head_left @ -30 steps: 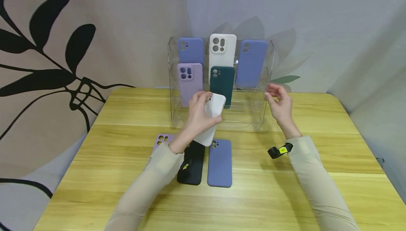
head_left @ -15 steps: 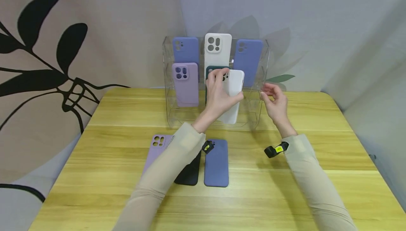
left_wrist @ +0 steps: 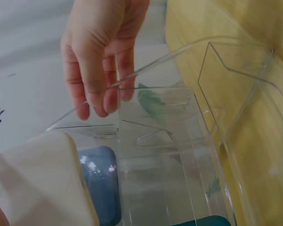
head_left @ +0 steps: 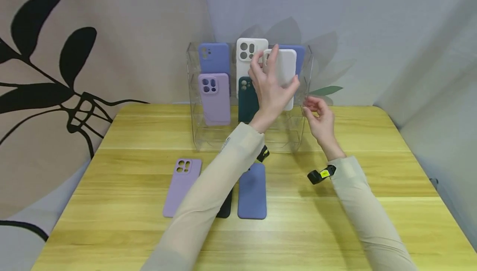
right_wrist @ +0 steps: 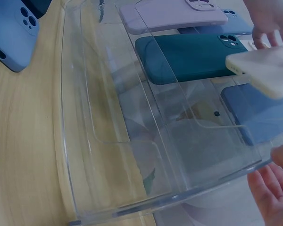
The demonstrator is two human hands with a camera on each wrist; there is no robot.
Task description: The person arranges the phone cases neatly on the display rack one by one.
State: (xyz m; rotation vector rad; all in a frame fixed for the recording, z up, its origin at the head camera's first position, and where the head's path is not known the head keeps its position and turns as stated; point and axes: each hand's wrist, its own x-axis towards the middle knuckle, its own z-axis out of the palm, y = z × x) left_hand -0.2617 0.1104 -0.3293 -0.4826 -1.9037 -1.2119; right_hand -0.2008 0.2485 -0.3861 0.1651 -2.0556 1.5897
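My left hand (head_left: 273, 91) holds a white phone case (head_left: 287, 64) by its edges, upright in front of the rack's back right. Behind it, a blue phone case (head_left: 299, 51) on the rack is mostly hidden. With my right hand (head_left: 320, 120) I pinch the side edge of the clear display rack (right_wrist: 155, 122); in the left wrist view the thumb (left_wrist: 92, 80) lies on the near side of that edge, the fingers beyond it. A teal phone case (head_left: 246, 101) leans in the middle tier, partly behind my left hand, with another white phone case (head_left: 244, 72) above it.
A lilac phone case (head_left: 216, 109) and a blue one (head_left: 214, 62) stand at the rack's left. On the wooden table (head_left: 316, 229) lie a lilac case (head_left: 180, 188), a black case (head_left: 225, 207) partly under my left sleeve, and a blue-grey case (head_left: 252, 192). A wall stands behind.
My left hand has carried the white phone case up and to the right, from over the table cases to the rack's upper right. My right hand stays at the rack's side.
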